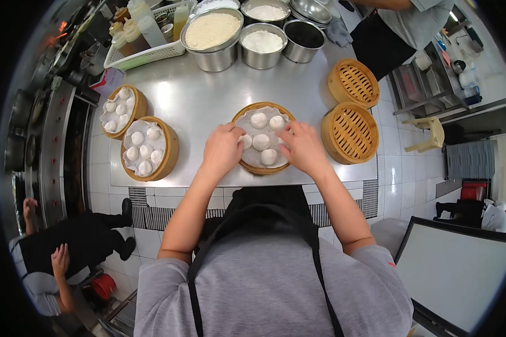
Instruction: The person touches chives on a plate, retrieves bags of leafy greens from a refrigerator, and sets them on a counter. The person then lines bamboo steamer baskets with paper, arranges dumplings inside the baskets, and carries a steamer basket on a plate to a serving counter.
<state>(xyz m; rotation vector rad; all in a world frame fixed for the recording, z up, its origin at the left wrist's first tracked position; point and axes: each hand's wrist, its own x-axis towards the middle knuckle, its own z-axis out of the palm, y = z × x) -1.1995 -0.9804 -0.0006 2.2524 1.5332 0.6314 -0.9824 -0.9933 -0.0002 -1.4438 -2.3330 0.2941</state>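
A round bamboo steamer stands in front of me on the steel table, lined with white paper and holding several pale round buns. At its left side, my left hand has its fingers and thumb curled about the outer left bun. Opposite, my right hand has its thumb and fingers closed about the outer right bun, mostly hidden by the hand. The fingers also lie over the steamer's rim, so I cannot tell how firmly either bun is held.
Two filled steamers stand at the left; two slatted steamers are at the right. Metal pots of powder and a white basket of bottles line the table's back. A co-worker stands across, another person lower left.
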